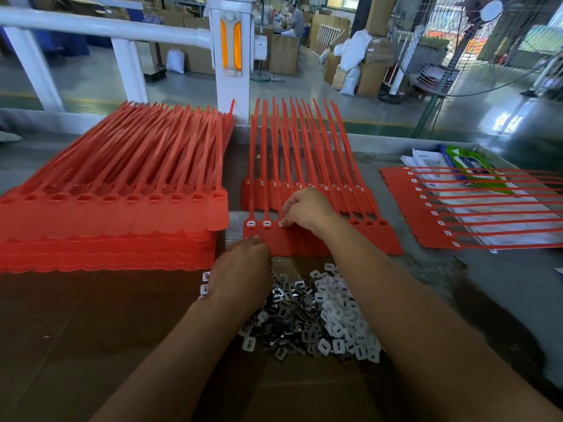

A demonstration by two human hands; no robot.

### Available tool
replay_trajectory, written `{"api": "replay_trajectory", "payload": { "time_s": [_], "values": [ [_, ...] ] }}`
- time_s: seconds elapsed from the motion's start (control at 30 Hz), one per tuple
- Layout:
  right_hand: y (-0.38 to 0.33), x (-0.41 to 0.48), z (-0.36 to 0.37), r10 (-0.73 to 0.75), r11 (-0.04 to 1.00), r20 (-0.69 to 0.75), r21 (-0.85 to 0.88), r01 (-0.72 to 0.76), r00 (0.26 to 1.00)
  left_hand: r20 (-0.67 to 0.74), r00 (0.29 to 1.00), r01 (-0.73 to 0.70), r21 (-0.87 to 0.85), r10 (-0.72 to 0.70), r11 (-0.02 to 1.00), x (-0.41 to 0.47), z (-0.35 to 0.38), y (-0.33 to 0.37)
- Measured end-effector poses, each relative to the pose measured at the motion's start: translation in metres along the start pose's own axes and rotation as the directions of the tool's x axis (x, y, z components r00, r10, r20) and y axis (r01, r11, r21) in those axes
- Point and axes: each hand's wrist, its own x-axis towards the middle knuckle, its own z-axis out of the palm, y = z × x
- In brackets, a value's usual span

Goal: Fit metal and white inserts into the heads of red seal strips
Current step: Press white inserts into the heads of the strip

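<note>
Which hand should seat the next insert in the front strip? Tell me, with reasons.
Right. The right hand has its fingertips at the third head of the front strip, beside two filled heads. The left hand sits lower, at the strip's near edge above the insert pile.

One wide-angle camera rides on the person's head, facing forward and down onto the worktop (441, 269), near enough that the left hand (240, 263) and right hand (307, 208) sit mid-frame; the factory floor (310, 89) stretches across the top.
</note>
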Motion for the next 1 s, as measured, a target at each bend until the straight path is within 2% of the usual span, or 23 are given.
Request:
{"api": "replay_trajectory", "payload": {
  "time_s": [0.47, 0.7, 0.8, 1.0],
  "values": [
    [0.009, -0.004, 0.001, -0.048, 0.997, -0.014, 0.059, 0.049, 0.999, 0.004, 1.0, -0.006, 0.006, 0.006, 1.0, -0.001, -0.002, 0.001],
    [0.02, -0.022, -0.016, -0.147, 0.979, 0.018, 0.147, 0.143, 0.989, 0.011, 1.0, 0.007, 0.013, -0.008, 1.0, 0.0, -0.002, 0.003],
    [0.028, -0.037, -0.03, -0.194, 0.981, 0.017, 0.021, 0.194, 0.981, 0.017, 1.0, 0.011, 0.022, -0.012, 1.0, 0.0, -0.002, 0.003],
    [0.041, -0.07, -0.054, -0.173, 0.959, 0.198, -0.191, 0.211, 0.965, 0.028, 0.999, 0.032, 0.018, -0.033, 0.999, 0.0, -0.002, 0.004]
  ]
}}
